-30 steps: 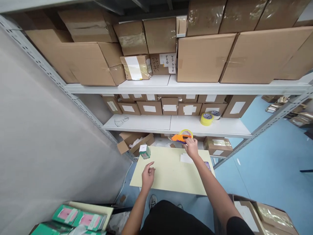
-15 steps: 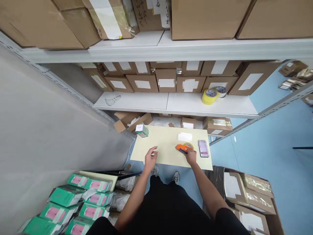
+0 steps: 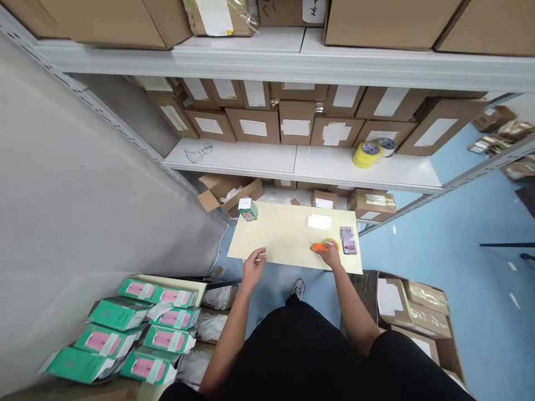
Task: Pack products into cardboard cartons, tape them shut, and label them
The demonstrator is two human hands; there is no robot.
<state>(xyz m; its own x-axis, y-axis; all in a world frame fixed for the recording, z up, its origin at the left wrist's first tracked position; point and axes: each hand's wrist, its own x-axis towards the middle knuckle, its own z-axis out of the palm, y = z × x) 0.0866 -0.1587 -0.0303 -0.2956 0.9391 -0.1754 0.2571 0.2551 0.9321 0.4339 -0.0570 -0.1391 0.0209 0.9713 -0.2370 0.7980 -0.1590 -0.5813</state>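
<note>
My right hand [image 3: 331, 256] is closed around an orange tape dispenser [image 3: 318, 247] at the near right of a pale yellow table [image 3: 284, 236]. A roll of yellow tape [image 3: 333, 243] shows at the dispenser, beyond my fingers, which partly hide both. My left hand [image 3: 253, 267] hovers at the table's near edge, fingers apart and loosely bent, with nothing in it. White paper labels [image 3: 319, 222] lie beyond the dispenser. To its right rests a phone [image 3: 348, 240]. A small green and white box [image 3: 248, 209] stands at the table's far left corner.
Shelves [image 3: 234, 159] with cartons rise behind the table; glasses [image 3: 199, 153] and tape rolls [image 3: 366, 154] sit on one. An open carton [image 3: 229, 195] is below. Green boxes [image 3: 119, 313] are stacked at left, and a large carton [image 3: 453, 345] of parcels stands at right.
The view has shifted with my head. My right hand has moved the dispenser slightly toward the phone and turned it. My left hand stays empty near the table edge.
</note>
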